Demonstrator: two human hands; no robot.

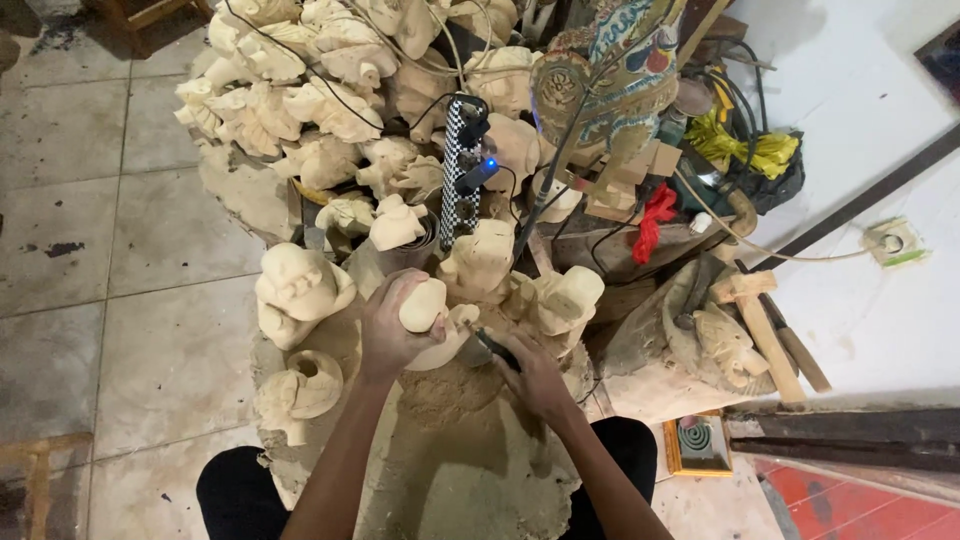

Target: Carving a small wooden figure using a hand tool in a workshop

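Left hand [388, 328] grips pale carving [424, 305]; right hand [533, 372] holds tool [493, 346].

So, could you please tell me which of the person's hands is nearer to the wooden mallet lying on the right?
The right hand: the wooden mallet lies off to its right. The left hand is further away, gripping a pale wooden carving.

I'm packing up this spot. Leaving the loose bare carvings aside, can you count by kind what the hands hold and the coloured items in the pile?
Pale carving in left hand: 1
Dark-handled tool in right hand: 1
Checkered power strip: 1
Painted carving: 1
Red cloth: 1
Yellow bundle: 1
Total: 6
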